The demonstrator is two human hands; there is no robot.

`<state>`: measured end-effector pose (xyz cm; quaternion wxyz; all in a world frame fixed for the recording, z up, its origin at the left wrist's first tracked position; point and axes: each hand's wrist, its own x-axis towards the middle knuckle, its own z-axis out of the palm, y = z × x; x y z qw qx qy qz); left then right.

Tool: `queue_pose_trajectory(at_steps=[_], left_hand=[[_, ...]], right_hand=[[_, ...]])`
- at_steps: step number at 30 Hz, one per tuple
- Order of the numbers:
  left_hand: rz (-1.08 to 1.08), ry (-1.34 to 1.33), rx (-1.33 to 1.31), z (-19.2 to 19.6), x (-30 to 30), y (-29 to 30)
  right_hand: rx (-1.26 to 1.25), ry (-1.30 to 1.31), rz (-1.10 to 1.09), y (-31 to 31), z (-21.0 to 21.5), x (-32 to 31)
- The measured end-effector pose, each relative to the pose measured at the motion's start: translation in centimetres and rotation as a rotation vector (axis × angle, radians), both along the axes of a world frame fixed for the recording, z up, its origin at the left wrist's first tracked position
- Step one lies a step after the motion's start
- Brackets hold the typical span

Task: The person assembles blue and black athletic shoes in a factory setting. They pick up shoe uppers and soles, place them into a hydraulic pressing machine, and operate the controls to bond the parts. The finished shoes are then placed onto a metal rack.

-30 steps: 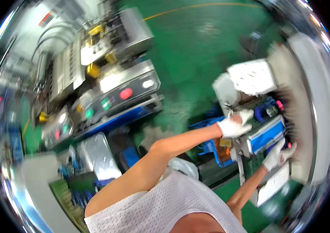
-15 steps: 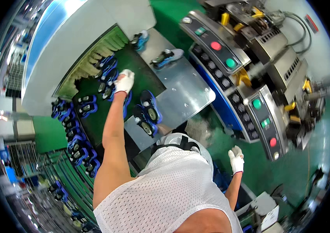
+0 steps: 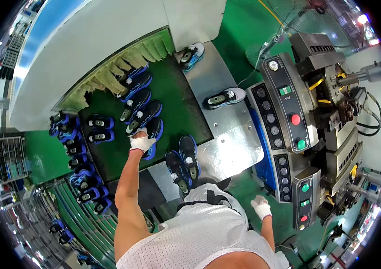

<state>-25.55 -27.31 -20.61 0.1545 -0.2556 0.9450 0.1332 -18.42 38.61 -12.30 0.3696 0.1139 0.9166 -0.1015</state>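
Note:
My left hand, in a white glove with bare fingertips, is closed on the rear part of a black-and-blue sports shoe on the dark green belt. Beyond it, several similar shoes stand in a slanting row toward a fringed curtain. A pair of dark shoes rests at the belt's near edge, partly on a metal plate, close to my body. My right hand, also gloved, hangs low at my right side, fingers loosely bent and apart, holding nothing.
Right of me stands a machine with gauges and coloured buttons. A metal shelf lies between it and the belt, with a white-toed shoe and another shoe farther up. More shoes line the left, beside a roller rack.
My left hand has come back from the farther shoes to the nearest one in the row and closed on it. The view has turned; my right hand still hangs at my side.

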Motion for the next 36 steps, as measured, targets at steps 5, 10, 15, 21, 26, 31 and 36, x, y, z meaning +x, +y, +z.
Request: queue_pose_trajectory(at_steps=[5,10,15,21,26,31,36], left_hand=[[-0.01,0.156,0.13,8.9,-2.8,3.0],[0.087,0.456,0.772,22.4,-4.6,13.0],[-0.294,0.484,1.127,20.9,-6.3,22.2],[-0.194,0.353,1.383,24.9,-10.6,33.7],[-0.234,0.439,1.463,22.9,-11.6,40.6],[-0.24,0.365,1.37,22.3,-14.1,45.2],[-0.323,0.395,1.267,24.3,-17.6,47.3]], right_hand=[[-0.457,0.144,-0.104,-9.1,3.0,-9.4],[-0.919,-0.009,-0.113,-16.7,7.2,-15.4],[-1.851,-0.524,-0.346,-18.5,10.1,-14.8],[-2.013,-0.216,-0.882,-8.5,12.9,-15.1],[-1.86,0.2,-0.958,2.6,14.2,-12.9],[-1.916,0.398,-1.092,9.6,15.0,-10.7],[-2.2,0.535,-0.945,10.1,20.8,-12.3]])
